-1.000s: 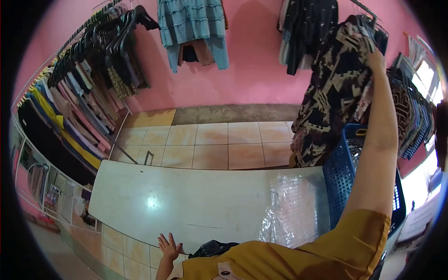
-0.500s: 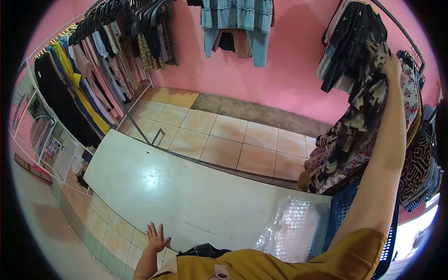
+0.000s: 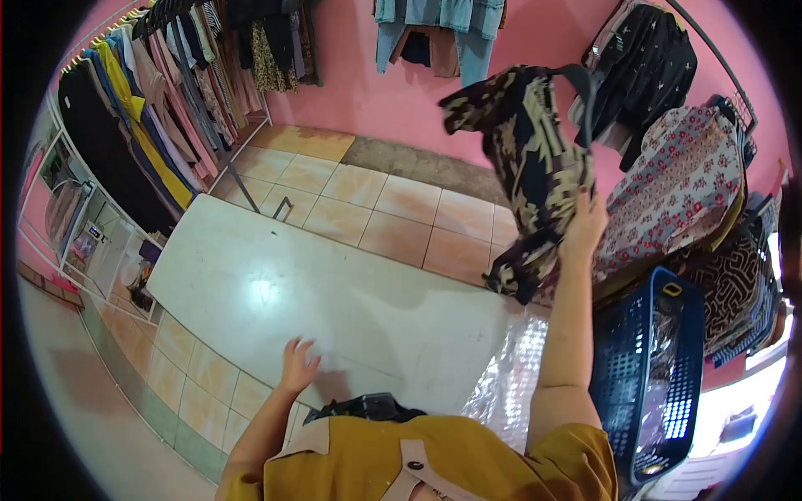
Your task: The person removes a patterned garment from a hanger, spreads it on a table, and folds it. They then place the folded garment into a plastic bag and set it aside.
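Note:
In the head view my right hand grips a camouflage-patterned garment in black, tan and olive. It is held up off the far right end of the white table, with its lower part hanging by the table edge. A dark grey hanger shows along the garment's upper right side. My left hand is over the near edge of the table with its fingers apart, holding nothing.
Clear plastic packaging lies on the table's right end, beside a blue perforated basket containing plastic. A floral garment hangs on the right rack. Another clothes rack stands at left, and jeans hang on the pink wall.
My right hand has brought the camouflage garment left and nearer, away from the right rack, uncovering the floral garment. My left hand has risen over the table edge. The view has turned slightly.

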Demonstrator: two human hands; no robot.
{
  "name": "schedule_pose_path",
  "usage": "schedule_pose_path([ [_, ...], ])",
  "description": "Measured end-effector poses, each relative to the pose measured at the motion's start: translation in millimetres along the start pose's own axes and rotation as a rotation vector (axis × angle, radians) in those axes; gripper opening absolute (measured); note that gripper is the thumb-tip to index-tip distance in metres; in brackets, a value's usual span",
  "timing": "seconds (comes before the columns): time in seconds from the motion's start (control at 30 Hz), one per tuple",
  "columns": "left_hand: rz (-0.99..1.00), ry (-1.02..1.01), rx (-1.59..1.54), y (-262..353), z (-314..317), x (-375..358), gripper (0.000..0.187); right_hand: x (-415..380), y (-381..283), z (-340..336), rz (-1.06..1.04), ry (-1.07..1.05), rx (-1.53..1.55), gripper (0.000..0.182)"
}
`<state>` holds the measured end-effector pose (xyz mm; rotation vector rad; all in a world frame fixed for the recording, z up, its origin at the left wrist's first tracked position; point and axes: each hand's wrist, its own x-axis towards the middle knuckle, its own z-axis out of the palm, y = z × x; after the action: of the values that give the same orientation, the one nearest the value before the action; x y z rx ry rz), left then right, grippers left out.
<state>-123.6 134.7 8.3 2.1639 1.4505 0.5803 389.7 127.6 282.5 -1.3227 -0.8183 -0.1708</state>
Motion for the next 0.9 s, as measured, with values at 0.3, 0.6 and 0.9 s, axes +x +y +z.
schedule_pose_path([
  [0.3, 0.410, -0.408, -0.913, 172, -76, 137, 0.040, -270, -78, 101, 0.145, -0.133, -0.085, 0.020],
  [0.6, 0.352, -0.118, -0.676, 21, -117, 139, 0.022, -396, -113, 165, -0.243, -0.755, -0.221, 0.043],
  [0.9, 0.395, -0.843, -1.016, -31, -337, 118, 0.046, -296, -137, 180, -0.301, -0.274, -0.514, 0.081],
])
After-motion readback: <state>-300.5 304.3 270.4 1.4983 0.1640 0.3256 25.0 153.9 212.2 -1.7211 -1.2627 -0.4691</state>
